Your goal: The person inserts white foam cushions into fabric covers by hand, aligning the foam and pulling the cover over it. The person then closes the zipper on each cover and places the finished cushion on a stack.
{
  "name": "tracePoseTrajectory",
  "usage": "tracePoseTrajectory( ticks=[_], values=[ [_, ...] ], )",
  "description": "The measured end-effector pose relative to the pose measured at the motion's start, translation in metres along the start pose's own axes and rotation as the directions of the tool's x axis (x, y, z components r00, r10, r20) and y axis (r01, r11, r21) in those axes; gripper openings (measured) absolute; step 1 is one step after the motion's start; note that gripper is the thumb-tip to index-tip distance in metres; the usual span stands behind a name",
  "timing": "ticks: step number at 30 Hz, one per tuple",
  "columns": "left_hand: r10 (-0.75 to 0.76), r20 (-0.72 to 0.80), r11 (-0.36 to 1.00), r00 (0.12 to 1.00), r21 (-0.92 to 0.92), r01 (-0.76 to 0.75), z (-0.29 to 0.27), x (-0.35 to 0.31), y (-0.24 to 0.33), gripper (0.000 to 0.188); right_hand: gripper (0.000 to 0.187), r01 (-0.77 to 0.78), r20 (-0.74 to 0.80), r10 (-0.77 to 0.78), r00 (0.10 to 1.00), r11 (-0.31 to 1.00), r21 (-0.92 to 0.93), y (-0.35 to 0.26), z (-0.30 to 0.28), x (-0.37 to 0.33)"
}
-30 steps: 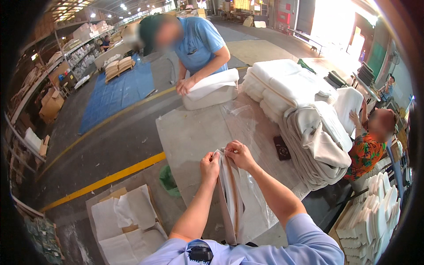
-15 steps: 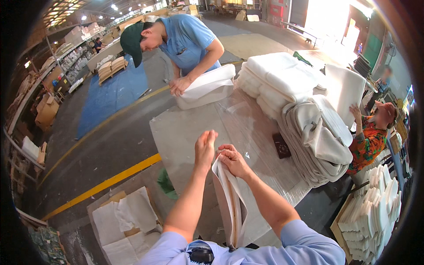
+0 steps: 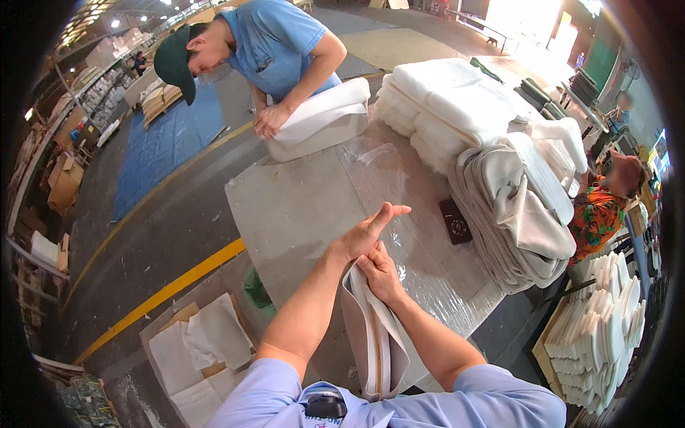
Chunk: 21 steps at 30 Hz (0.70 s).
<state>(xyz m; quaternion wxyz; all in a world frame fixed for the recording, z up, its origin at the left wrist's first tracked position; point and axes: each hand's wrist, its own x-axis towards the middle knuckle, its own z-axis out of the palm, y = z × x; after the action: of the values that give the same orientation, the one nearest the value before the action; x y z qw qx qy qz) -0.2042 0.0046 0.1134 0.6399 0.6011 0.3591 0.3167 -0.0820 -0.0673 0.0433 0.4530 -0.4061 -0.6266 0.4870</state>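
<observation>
A pale grey fabric cover (image 3: 360,349) with a long tan strip, perhaps a zip, hangs lengthwise in front of me down to my body. My right hand (image 3: 382,272) is closed on its upper end, fingers curled around the edge. Just above and touching or nearly touching it, my left hand (image 3: 367,232) reaches across with fingers stretched out to the right. No object shows in the left hand. Both hands are over the near part of a plastic-covered table (image 3: 292,203). The fabric inside my right fist is hidden.
Across the table, a person in blue (image 3: 282,53) presses a white-and-grey folded bundle (image 3: 321,125). Stacked grey covers (image 3: 492,214) and white padding (image 3: 442,100) stand at right, beside a dark patterned packet (image 3: 454,221). Another person (image 3: 603,214) works far right, near stacked white pieces (image 3: 596,335).
My left hand has swung right, across the top of my right hand, fingers now stretched sideways. The right hand keeps its grip. At far right, the raised white sheet has come down.
</observation>
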Motion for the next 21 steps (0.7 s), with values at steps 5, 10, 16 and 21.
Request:
tracePoseTrajectory(
  ticks=[5,10,16,21],
  values=[
    [0.017,-0.011,1.000,1.000,0.022,-0.017,0.014,-0.004,0.005,0.099,0.025,0.010,-0.025,-0.008,1.000,0.997,0.075,0.009,-0.002,-0.006],
    [0.239,-0.343,0.916,0.909,-0.232,-0.328,0.011,0.001,-0.014,0.076,0.025,-0.023,-0.005,0.023,1.000,0.998,-0.058,0.004,-0.018,-0.008],
    [-0.145,-0.796,0.842,0.588,-0.411,-0.349,0.002,-0.056,-0.103,0.055,0.027,0.002,-0.022,-0.001,1.000,0.999,0.032,-0.007,-0.010,-0.004],
    [-0.124,-0.588,0.989,0.799,-0.138,0.052,0.144,-0.134,-0.156,0.054,0.026,-0.013,-0.197,0.055,0.979,0.978,0.209,0.023,-0.060,-0.017]
  ],
)
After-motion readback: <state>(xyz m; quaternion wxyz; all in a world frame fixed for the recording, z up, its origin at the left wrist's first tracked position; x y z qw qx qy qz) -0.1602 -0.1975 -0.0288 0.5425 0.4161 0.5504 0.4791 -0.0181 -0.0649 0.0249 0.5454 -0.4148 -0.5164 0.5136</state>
